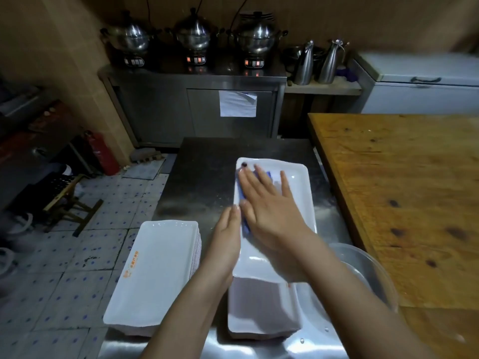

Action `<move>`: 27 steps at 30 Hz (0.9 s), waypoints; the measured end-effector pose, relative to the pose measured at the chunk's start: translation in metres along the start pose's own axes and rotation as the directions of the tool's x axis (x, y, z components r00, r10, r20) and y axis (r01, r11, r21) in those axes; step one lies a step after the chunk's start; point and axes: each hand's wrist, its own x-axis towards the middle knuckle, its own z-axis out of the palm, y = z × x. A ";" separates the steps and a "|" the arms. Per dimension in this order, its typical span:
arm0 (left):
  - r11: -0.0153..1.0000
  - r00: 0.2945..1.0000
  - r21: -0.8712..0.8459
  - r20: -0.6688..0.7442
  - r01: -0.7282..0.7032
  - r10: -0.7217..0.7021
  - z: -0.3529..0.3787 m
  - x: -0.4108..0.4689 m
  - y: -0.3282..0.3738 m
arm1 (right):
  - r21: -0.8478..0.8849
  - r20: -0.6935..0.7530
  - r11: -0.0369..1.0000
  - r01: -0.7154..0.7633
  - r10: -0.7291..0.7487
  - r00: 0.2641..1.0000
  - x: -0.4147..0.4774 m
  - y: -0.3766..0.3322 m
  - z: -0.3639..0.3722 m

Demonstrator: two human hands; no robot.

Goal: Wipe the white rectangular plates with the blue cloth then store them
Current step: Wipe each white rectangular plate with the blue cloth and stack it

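Observation:
A white rectangular plate (302, 193) lies tilted over a stack of white plates (261, 314) on the steel table (204, 172). My right hand (267, 203) presses flat, fingers spread, on the blue cloth (245, 224), which is mostly hidden under the palm on the plate's left half. Against the plate's left edge rests my left hand (228, 239), fingers straight. A second stack of white plates (155, 273), with an orange logo on the top one, stands at the table's front left.
A wooden table (404, 198) runs along the right. A clear plastic basin (368, 270) sits at the steel table's right edge. Behind stand a steel cabinet (194, 110) with three pots, two jugs (318, 63) and a white freezer (420, 81). Tiled floor lies to the left.

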 end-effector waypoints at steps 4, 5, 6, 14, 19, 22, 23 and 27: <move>1.000 1.000 0.024 -0.006 0.015 -0.015 -0.003 0.001 -0.004 | -0.105 0.053 0.972 -0.210 0.216 0.975 0.015 0.020 0.006; 1.000 1.000 0.016 -0.017 0.019 -0.019 -0.007 0.003 -0.002 | -0.089 0.066 0.962 -0.259 0.265 0.962 0.009 0.023 0.008; 1.000 1.000 0.005 -0.028 0.014 -0.013 -0.010 0.005 -0.001 | -0.060 0.068 0.952 -0.301 0.304 0.950 0.000 0.023 0.009; 1.000 0.998 -0.015 -0.060 -0.001 0.001 -0.016 0.008 -0.002 | 0.115 0.142 0.956 -0.271 0.254 0.957 -0.052 -0.005 0.025; 0.999 0.999 0.052 0.033 0.004 -0.005 -0.005 0.000 -0.006 | 0.064 0.060 0.905 -0.420 0.417 0.907 -0.018 0.030 0.013; 1.000 1.000 0.005 -0.016 0.023 -0.023 -0.010 0.003 -0.004 | 0.034 0.045 0.930 -0.366 0.364 0.930 -0.039 0.019 0.015; 1.000 0.999 -0.022 -0.046 0.017 -0.018 -0.012 0.006 -0.003 | 0.041 0.052 0.944 -0.327 0.324 0.945 -0.049 0.008 0.017; 1.000 0.998 -0.004 -0.053 0.024 -0.024 -0.018 0.007 -0.004 | 0.108 0.182 0.937 -0.332 0.310 0.933 -0.065 -0.008 0.026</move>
